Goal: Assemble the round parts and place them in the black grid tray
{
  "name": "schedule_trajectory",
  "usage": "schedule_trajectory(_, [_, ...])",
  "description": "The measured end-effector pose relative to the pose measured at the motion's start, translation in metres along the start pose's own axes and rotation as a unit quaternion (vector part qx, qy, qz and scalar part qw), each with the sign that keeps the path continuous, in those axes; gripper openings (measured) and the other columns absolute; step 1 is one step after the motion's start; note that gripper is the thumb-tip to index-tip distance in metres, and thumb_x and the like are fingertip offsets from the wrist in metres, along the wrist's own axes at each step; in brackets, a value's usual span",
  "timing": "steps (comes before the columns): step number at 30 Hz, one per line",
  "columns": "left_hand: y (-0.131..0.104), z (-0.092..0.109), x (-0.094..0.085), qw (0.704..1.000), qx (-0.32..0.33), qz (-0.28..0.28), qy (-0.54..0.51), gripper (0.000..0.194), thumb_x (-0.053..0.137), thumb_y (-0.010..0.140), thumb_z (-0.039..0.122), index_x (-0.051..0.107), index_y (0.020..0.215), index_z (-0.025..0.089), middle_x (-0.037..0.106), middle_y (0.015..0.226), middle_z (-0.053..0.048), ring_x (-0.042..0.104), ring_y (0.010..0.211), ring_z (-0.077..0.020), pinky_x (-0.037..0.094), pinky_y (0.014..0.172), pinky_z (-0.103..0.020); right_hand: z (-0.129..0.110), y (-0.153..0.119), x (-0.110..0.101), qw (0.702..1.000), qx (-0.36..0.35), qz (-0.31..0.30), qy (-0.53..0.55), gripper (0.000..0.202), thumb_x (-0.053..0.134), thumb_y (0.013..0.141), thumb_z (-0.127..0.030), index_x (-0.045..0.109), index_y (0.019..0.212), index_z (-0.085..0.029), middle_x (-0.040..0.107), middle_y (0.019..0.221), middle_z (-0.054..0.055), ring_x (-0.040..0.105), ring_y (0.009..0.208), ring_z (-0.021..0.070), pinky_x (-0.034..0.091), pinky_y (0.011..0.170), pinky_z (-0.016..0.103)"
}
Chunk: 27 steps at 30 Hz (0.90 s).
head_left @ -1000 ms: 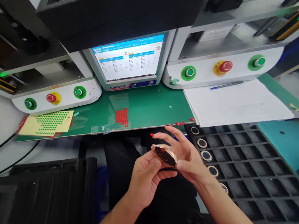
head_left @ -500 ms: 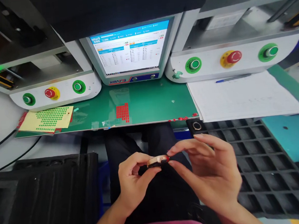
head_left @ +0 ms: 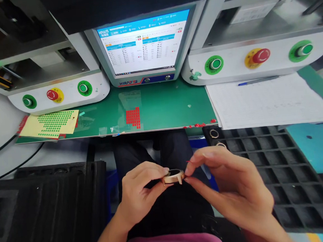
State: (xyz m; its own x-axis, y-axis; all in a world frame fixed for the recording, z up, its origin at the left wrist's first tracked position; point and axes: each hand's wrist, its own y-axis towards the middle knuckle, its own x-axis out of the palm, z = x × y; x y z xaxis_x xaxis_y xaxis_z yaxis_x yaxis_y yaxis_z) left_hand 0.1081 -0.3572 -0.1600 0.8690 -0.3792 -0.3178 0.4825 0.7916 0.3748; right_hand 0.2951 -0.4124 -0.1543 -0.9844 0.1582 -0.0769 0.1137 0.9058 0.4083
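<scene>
Green bench (head_left: 166,107) crosses mid-frame, monitor (head_left: 144,44) at upper centre. Gold-rimmed watch case (head_left: 172,178) sits at lower centre, its left edge pinched between thumb and fingers of left hand (head_left: 140,189); right hand (head_left: 236,182) brings thumb and fingertip to its right edge, gripping or merely touching: cannot tell.

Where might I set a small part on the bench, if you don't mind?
The bench is mostly bare between the red stickers and white papers, around a pale scrap. Yellow paper crowds the left; red bits dot the front edge nearby.
</scene>
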Motion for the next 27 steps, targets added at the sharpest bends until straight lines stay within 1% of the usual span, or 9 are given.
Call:
schedule_trajectory(3, [0.0,0.0,-0.004,0.999,0.005,-0.037,-0.005,0.007,0.069,0.088,0.015,0.07,0.094,0.018,0.076,0.087,-0.008,0.073,0.079,-0.0169,0.061,0.07,-0.025,-0.001,0.005,-0.012,0.995,0.024,-0.093,0.011,0.069,0.06,0.083,0.007,0.048,0.137,-0.034,0.06,0.094,0.0,0.061,0.084,0.0138,0.058,0.073,0.028])
schedule_trajectory(5, [-0.001,-0.001,-0.004,0.999,0.004,-0.047,-0.011,0.008,0.068,0.088,0.014,0.07,0.095,0.017,0.076,0.087,-0.008,0.073,0.079,-0.017,0.061,0.07,-0.025,-0.001,0.006,-0.016,0.992,0.035,-0.119,0.022,0.066,0.059,0.084,0.006,0.048,0.136,-0.034,0.059,0.096,0.001,0.06,0.08,0.0129,0.056,0.068,0.027])
schedule_trajectory(8, [-0.002,-0.003,-0.004,0.999,0.004,-0.043,-0.011,0.011,0.07,0.086,0.013,0.07,0.096,0.017,0.076,0.087,-0.008,0.073,0.08,-0.0171,0.061,0.071,-0.026,0.001,0.005,-0.014,0.995,0.034,-0.091,0.029,0.064,0.06,0.084,0.006,0.051,0.133,-0.034,0.06,0.097,0.001,0.062,0.08,0.013,0.056,0.068,0.027])
schedule_trajectory(13, [-0.001,-0.004,-0.003,1.0,0.008,-0.025,-0.005,0.013,0.071,0.086,0.014,0.07,0.097,0.019,0.077,0.088,-0.007,0.074,0.08,-0.0174,0.061,0.071,-0.026,0.007,-0.002,-0.004,1.0,-0.008,-0.006,-0.014,0.068,0.068,0.079,0.007,0.053,0.133,-0.031,0.07,0.091,0.0,0.068,0.095,0.0184,0.058,0.088,0.037])
schedule_trajectory(17, [0.0,-0.004,-0.003,1.0,0.006,-0.02,0.003,0.012,0.072,0.085,0.014,0.071,0.097,0.018,0.077,0.087,-0.007,0.073,0.078,-0.0171,0.061,0.07,-0.025,0.009,-0.006,0.0,0.998,-0.025,0.037,-0.041,0.069,0.069,0.077,0.009,0.054,0.133,-0.029,0.072,0.088,-0.002,0.07,0.09,0.0169,0.059,0.09,0.036])
schedule_trajectory(19, [-0.001,-0.004,-0.003,1.0,0.003,-0.021,0.007,0.011,0.072,0.085,0.016,0.07,0.096,0.017,0.076,0.085,-0.007,0.073,0.077,-0.0171,0.06,0.069,-0.025,0.008,-0.006,-0.001,0.998,-0.027,0.037,-0.042,0.067,0.069,0.077,0.008,0.056,0.131,-0.029,0.073,0.087,-0.001,0.07,0.089,0.0175,0.061,0.086,0.036])
schedule_trajectory(22, [-0.001,-0.005,-0.003,1.0,0.008,-0.02,0.012,0.008,0.072,0.086,0.017,0.069,0.094,0.017,0.076,0.083,-0.007,0.073,0.075,-0.0168,0.06,0.068,-0.025,0.007,-0.005,-0.004,0.999,-0.019,0.008,-0.031,0.062,0.067,0.08,0.007,0.057,0.129,-0.029,0.072,0.088,0.001,0.071,0.09,0.0196,0.063,0.077,0.035])
schedule_trajectory(24, [-0.002,-0.004,-0.001,1.0,0.012,-0.007,0.013,0.008,0.072,0.085,0.017,0.068,0.092,0.016,0.075,0.081,-0.007,0.072,0.073,-0.0163,0.059,0.066,-0.024,0.006,-0.003,-0.004,0.999,-0.016,-0.008,-0.032,0.06,0.063,0.081,0.008,0.056,0.128,-0.03,0.071,0.094,0.003,0.07,0.092,0.0196,0.063,0.071,0.032])
schedule_trajectory(27, [-0.007,-0.003,0.004,0.999,0.0,0.031,0.012,0.008,0.073,0.085,0.016,0.067,0.09,0.016,0.074,0.08,-0.006,0.071,0.071,-0.0157,0.059,0.066,-0.024,0.005,-0.001,-0.001,0.999,-0.025,0.0,-0.035,0.062,0.06,0.079,0.011,0.058,0.127,-0.029,0.068,0.105,0.005,0.069,0.095,0.0183,0.062,0.07,0.029])
